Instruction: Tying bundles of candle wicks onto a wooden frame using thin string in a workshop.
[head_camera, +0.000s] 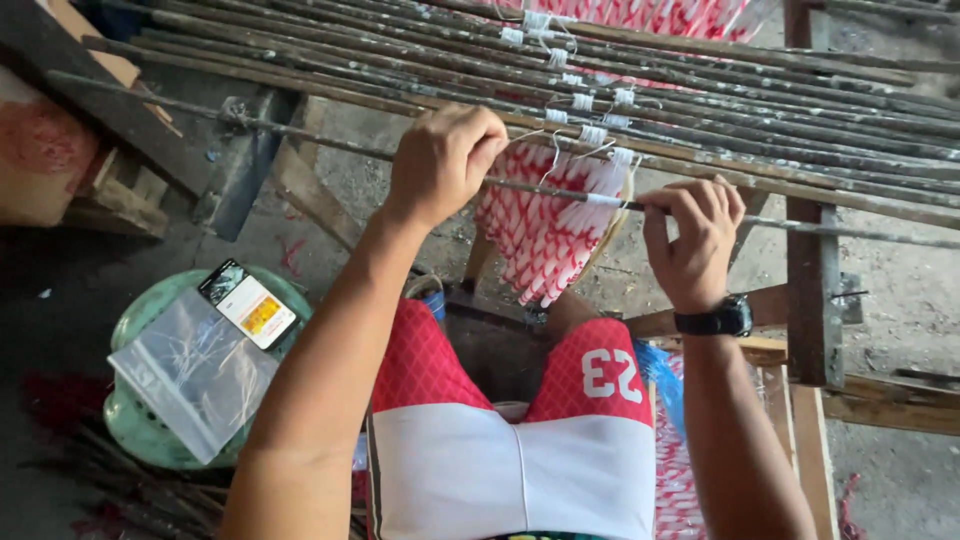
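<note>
Thin metal rod (540, 188) pinched between left hand (440, 160) and right hand (695, 240), both closed on it; long axis left-right, slightly down rightward.

The person wears red shorts (430, 365) with a tiny diamond pattern, a big white number on one leg and a white band. A black watch (714, 320) wraps the right wrist. Both arms are bare.

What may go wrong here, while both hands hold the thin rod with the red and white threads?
1. The left hand and right hand grip one thin rod; uneven pulling might bend it or loosen the white ties.
2. The red and white threads hang close to the other rods and may snag.
3. The phone lies near the edge of the green stool and could slide off.
</note>
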